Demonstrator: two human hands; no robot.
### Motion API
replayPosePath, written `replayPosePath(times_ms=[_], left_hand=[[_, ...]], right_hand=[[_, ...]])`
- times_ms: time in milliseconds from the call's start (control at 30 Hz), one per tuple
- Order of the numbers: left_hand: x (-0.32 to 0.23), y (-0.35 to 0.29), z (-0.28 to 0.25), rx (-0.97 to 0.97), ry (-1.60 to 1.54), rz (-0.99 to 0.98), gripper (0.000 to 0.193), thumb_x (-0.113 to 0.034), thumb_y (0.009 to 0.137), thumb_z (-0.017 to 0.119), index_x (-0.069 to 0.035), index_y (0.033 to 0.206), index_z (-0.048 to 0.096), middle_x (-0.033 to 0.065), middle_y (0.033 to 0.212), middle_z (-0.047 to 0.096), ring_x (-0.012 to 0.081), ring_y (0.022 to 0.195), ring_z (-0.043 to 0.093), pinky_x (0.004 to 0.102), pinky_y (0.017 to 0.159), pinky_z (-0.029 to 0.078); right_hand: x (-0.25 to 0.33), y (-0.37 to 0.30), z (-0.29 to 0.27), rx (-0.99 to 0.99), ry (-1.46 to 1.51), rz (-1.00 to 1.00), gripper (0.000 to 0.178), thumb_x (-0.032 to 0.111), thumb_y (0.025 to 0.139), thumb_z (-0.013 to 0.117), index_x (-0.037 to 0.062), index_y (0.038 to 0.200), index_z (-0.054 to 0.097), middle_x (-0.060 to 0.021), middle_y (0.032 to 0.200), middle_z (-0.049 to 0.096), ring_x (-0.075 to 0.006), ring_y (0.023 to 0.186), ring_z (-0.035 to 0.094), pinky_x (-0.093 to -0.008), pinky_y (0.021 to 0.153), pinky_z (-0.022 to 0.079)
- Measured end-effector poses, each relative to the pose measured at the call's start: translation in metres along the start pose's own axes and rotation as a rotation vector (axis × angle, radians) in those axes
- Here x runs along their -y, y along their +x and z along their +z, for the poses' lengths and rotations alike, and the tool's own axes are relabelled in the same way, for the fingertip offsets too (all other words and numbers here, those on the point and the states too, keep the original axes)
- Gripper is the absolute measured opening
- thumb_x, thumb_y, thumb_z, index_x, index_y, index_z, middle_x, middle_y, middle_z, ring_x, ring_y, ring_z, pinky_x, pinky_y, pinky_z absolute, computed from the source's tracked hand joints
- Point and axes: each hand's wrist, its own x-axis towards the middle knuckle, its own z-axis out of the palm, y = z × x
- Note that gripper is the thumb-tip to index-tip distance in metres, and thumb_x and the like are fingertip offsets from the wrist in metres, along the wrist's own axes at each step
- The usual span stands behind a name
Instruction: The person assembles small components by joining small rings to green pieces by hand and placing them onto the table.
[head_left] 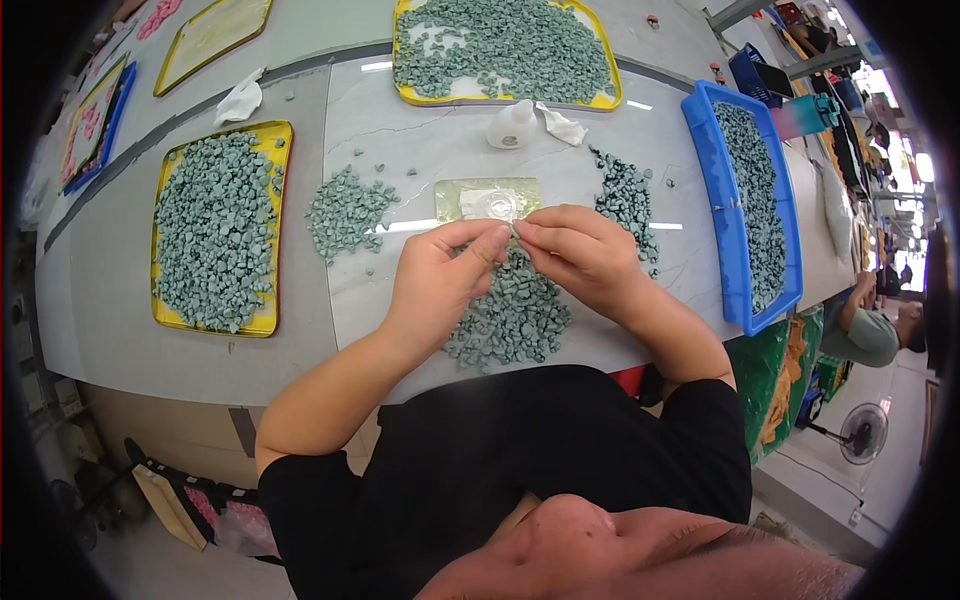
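Note:
My left hand (440, 275) and my right hand (585, 250) meet fingertip to fingertip over the table, each in a pinch. What sits between the fingertips is too small and too covered to make out. Just beyond them lies a clear greenish mat (448, 200) with a white paper and a small round clear dish (503, 206) on it. Under and nearer than my hands spreads a pile of small grey-green pieces (512, 315). A looser pile (350, 212) lies to the left, and a darker green pile (627, 200) to the right.
Yellow trays of green pieces stand at the left (160, 290) and far side (460, 100). A blue bin (735, 240) of pieces edges the right. A white squeeze bottle (511, 126) and crumpled tissue (563, 126) stand beyond the mat. Another person (868, 335) is at far right.

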Motion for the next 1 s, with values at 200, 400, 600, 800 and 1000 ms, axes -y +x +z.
replayPosePath(times_ms=[200,400,600,800,1000], left_hand=[[-0.004,-0.004,0.005,0.033,0.057,0.047,0.022,-0.011,0.091,0.054,0.004,0.106,0.060,0.0024,0.079,0.055,0.0050,0.056,0.038,0.0185,0.050,0.032],[-0.009,0.001,0.002,-0.036,-0.044,0.122,0.022,-0.008,0.090,0.054,0.003,0.109,0.055,0.0045,0.085,0.055,0.0056,0.058,0.039,0.0182,0.051,0.032],[-0.011,0.006,-0.006,-0.058,-0.152,0.138,0.019,-0.008,0.089,0.055,0.001,0.105,0.050,0.0063,0.087,0.055,0.0058,0.060,0.039,0.0184,0.051,0.033],[-0.009,0.008,-0.007,-0.083,-0.169,0.112,0.017,-0.008,0.090,0.054,0.001,0.103,0.050,0.0056,0.086,0.054,0.0054,0.061,0.039,0.0188,0.052,0.033],[-0.006,0.008,-0.016,-0.056,-0.210,0.093,0.016,-0.013,0.093,0.050,0.000,0.102,0.051,0.0033,0.083,0.051,0.0048,0.057,0.034,0.0195,0.050,0.033]], right_hand=[[-0.005,0.005,-0.006,-0.007,-0.075,-0.055,0.024,-0.004,0.066,0.070,0.0003,0.089,0.065,-0.0108,0.083,0.064,-0.0211,0.068,0.062,-0.0270,0.057,0.051],[-0.021,0.005,-0.009,0.027,-0.164,-0.061,0.029,-0.003,0.066,0.069,0.0002,0.095,0.063,-0.0093,0.085,0.063,-0.0212,0.067,0.059,-0.0300,0.056,0.048],[-0.024,0.006,-0.005,0.126,-0.279,-0.166,0.036,0.000,0.062,0.066,0.0012,0.098,0.063,-0.0085,0.088,0.061,-0.0224,0.071,0.059,-0.0328,0.061,0.047],[-0.020,0.010,-0.001,0.149,-0.375,-0.234,0.032,0.004,0.065,0.062,0.0011,0.097,0.063,-0.0087,0.089,0.060,-0.0234,0.072,0.059,-0.0326,0.062,0.049],[-0.020,0.011,0.000,0.153,-0.325,-0.236,0.029,0.003,0.067,0.065,0.0008,0.095,0.064,-0.0088,0.085,0.060,-0.0236,0.073,0.060,-0.0317,0.060,0.049]])
